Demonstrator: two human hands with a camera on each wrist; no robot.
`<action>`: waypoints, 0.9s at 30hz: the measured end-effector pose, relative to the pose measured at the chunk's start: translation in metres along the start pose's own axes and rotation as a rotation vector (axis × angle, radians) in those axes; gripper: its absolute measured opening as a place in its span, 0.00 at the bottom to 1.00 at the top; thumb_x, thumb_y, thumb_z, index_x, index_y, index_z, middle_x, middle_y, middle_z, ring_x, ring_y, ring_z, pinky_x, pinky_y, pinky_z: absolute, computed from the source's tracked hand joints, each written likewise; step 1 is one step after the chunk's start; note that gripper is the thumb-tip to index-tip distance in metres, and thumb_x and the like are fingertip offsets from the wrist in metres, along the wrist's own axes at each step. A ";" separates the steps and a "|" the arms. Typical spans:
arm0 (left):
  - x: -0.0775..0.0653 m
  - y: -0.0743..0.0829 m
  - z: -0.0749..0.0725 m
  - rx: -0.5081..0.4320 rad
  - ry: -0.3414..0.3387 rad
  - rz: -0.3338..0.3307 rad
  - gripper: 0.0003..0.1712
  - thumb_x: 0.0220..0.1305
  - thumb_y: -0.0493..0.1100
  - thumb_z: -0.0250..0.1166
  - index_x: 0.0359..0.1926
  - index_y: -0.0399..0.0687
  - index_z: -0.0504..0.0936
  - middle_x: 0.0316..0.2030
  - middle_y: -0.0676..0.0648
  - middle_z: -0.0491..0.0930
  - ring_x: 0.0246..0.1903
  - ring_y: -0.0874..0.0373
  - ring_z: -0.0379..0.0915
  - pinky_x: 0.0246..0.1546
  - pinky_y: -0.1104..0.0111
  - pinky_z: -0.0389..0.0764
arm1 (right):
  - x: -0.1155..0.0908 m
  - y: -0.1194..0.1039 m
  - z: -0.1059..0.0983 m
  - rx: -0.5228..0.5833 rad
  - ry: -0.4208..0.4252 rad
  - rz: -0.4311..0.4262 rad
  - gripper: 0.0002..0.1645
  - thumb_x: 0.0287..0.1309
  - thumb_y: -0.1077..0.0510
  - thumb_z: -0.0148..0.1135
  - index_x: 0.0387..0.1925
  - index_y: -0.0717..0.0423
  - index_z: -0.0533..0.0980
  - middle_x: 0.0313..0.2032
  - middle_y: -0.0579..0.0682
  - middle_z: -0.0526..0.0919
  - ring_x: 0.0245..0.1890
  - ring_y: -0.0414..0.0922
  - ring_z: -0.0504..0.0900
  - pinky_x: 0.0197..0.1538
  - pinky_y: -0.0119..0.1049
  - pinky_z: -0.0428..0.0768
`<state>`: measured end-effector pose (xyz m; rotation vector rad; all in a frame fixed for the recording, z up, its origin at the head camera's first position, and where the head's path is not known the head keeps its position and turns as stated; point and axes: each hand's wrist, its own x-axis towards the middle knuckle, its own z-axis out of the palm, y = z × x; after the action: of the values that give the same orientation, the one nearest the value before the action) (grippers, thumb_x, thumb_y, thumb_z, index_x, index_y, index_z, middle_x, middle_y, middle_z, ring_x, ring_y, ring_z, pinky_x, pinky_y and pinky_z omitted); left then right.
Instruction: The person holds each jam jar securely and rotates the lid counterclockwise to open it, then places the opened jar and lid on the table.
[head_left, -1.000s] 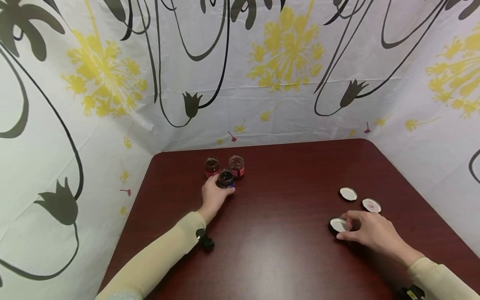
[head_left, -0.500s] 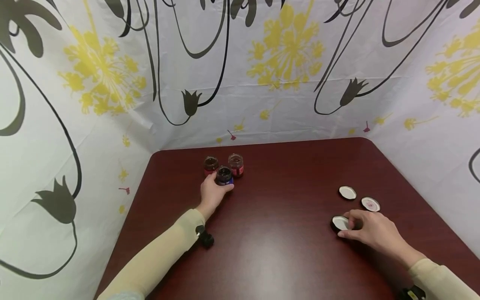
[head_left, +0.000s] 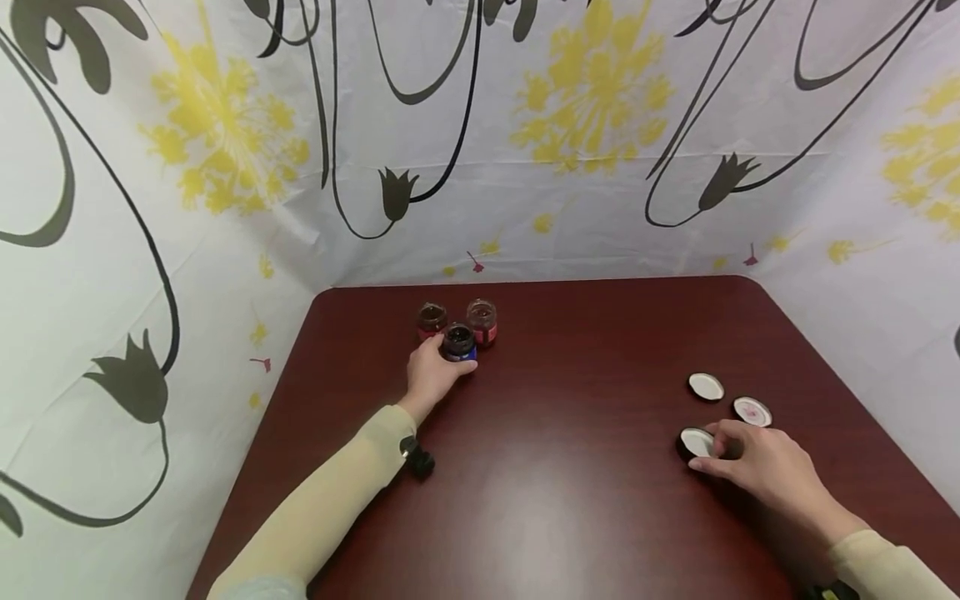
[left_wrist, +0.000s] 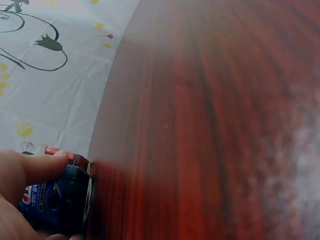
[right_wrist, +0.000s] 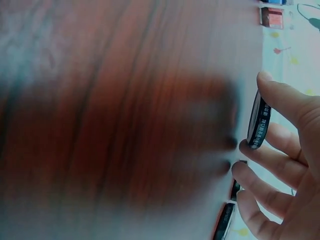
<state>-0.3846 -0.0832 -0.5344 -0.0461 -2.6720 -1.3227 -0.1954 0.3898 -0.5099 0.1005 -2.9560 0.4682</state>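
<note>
In the head view my left hand [head_left: 431, 373] grips a lidless glass jar [head_left: 460, 343] with a blue label and dark contents, at the back left. Its thumb lies along the jar [left_wrist: 47, 202] in the left wrist view. Just behind stand two more lidless jars with red labels, a left jar [head_left: 431, 319] and a right jar [head_left: 482, 322]. My right hand [head_left: 772, 467] pinches a black-rimmed jar lid [head_left: 697, 444] between thumb and fingers, white inside up. In the right wrist view the lid [right_wrist: 259, 121] appears slightly off the table.
Two more lids, a rear lid [head_left: 707, 387] and a right lid [head_left: 752, 412], lie white side up beyond my right hand. The dark red wooden table [head_left: 547, 467] has rounded back corners. A patterned white cloth [head_left: 465, 158] hangs around its back and sides.
My left hand has shifted the blue-labelled jar slightly back toward the red-labelled jars, and it stands more upright. The lid in my right hand has moved a little to the right. The view has shifted slightly.
</note>
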 end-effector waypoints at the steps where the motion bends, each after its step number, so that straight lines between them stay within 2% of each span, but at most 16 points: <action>1: 0.000 0.000 0.000 0.004 -0.003 -0.001 0.41 0.45 0.55 0.83 0.59 0.45 0.80 0.50 0.45 0.83 0.51 0.46 0.79 0.53 0.51 0.77 | 0.000 0.001 -0.001 -0.001 -0.004 0.003 0.25 0.43 0.26 0.73 0.26 0.34 0.72 0.19 0.34 0.72 0.22 0.41 0.69 0.23 0.39 0.62; 7: 0.001 0.001 0.001 0.026 -0.017 0.005 0.41 0.45 0.55 0.83 0.60 0.45 0.80 0.51 0.45 0.84 0.51 0.47 0.79 0.52 0.51 0.78 | -0.001 0.008 -0.005 0.014 0.018 0.029 0.24 0.42 0.27 0.74 0.26 0.33 0.73 0.20 0.35 0.74 0.23 0.41 0.71 0.22 0.39 0.61; 14: 0.003 0.001 -0.005 0.029 -0.029 -0.011 0.41 0.45 0.56 0.83 0.59 0.46 0.80 0.50 0.45 0.83 0.51 0.47 0.79 0.53 0.52 0.77 | 0.007 0.010 -0.008 0.018 0.048 0.017 0.24 0.42 0.28 0.76 0.27 0.35 0.75 0.28 0.38 0.78 0.25 0.42 0.73 0.22 0.39 0.62; 22: 0.005 0.001 -0.005 0.051 -0.024 -0.006 0.40 0.45 0.57 0.82 0.58 0.47 0.80 0.50 0.46 0.84 0.50 0.48 0.79 0.53 0.51 0.77 | 0.011 0.013 -0.012 0.012 0.066 0.038 0.26 0.42 0.28 0.76 0.29 0.36 0.72 0.22 0.39 0.74 0.22 0.45 0.70 0.21 0.40 0.60; 27: 0.006 0.001 -0.004 0.056 -0.034 -0.007 0.41 0.45 0.57 0.82 0.59 0.46 0.80 0.51 0.45 0.83 0.51 0.47 0.79 0.53 0.51 0.77 | 0.012 0.015 -0.012 0.019 0.059 0.061 0.29 0.42 0.28 0.76 0.32 0.38 0.71 0.23 0.40 0.76 0.23 0.45 0.70 0.22 0.39 0.59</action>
<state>-0.3896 -0.0858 -0.5307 -0.0526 -2.7389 -1.2597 -0.2073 0.4069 -0.5013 -0.0018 -2.9042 0.4991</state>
